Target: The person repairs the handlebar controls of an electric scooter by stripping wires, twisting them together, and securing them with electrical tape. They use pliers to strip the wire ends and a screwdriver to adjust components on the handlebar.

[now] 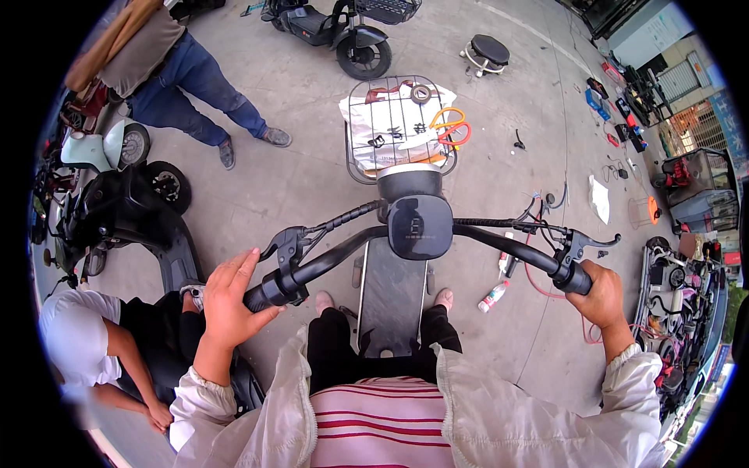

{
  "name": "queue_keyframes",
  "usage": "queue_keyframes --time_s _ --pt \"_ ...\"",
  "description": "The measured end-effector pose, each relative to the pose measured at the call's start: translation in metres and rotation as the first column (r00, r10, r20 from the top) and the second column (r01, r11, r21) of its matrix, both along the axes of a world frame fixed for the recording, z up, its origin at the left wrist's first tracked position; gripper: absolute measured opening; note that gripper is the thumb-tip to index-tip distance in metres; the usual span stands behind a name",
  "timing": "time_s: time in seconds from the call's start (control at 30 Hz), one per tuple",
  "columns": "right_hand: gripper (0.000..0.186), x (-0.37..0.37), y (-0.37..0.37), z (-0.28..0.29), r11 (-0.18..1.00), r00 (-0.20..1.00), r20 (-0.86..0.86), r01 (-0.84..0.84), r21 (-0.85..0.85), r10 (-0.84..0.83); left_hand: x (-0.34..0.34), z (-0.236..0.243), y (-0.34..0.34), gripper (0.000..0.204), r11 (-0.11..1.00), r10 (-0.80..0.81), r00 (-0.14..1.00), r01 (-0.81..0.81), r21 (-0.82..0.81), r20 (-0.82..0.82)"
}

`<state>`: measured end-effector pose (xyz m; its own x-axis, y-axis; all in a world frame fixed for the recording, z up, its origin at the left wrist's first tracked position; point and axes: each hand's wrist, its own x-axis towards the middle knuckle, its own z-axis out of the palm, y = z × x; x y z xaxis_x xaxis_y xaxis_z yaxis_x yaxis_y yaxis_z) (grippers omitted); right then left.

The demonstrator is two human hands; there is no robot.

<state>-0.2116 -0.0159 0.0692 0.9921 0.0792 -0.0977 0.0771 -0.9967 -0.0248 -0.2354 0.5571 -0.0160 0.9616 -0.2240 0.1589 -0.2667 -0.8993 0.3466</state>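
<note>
Out on the grey concrete floor (289, 195), a black electric scooter with a long flat deck (392, 288) stands upright between its handler's legs, a foot planted either side. Right hand (598, 292) wrapped around the black right handgrip (576, 279), toward its outer end. Left hand (228, 300) spread wide beside the black rubber left handgrip (264, 295), fingertips close to the dark metal left brake lever (290, 248); whether they touch, I cannot tell. Done, by the look of it: the bars carry grips, levers and a glossy black rounded display (421, 226), its face lit; ahead sits a black wire basket (350, 160) loaded with a white plastic bag (367, 129), scissors with orange and red loops (441, 125) and a dark ring of tape (413, 95). Left over, I'd judge: the left grip is not yet grasped, no foot is on the deck, and thin coloured cables (537, 209) near the grey metal right brake lever (577, 243) look loose, though whether they hang from the bar or lie below is unclear. Scissors and tape idle, well apart from both hands.
</note>
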Motion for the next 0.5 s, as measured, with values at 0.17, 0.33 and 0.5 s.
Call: queue_keyframes --time_s 0.17,0.33,0.5 --pt "0.026 -0.031 0.021 -0.013 0.991 0.994 0.005 0.107 0.079 -0.108 0.015 0.016 0.014 0.084 0.982 -0.078 0.992 0.059 0.18 0.099" --pt "0.026 -0.047 0.024 -0.019 0.985 0.989 0.018 0.141 0.1 -0.144 0.018 0.028 0.008 0.088 0.983 -0.045 0.999 0.042 0.181 0.011" --pt "0.026 -0.034 0.014 -0.011 0.981 0.985 -0.108 0.146 0.124 -0.133 0.02 0.036 0.007 0.094 0.997 0.028 0.982 -0.014 0.077 -0.188"
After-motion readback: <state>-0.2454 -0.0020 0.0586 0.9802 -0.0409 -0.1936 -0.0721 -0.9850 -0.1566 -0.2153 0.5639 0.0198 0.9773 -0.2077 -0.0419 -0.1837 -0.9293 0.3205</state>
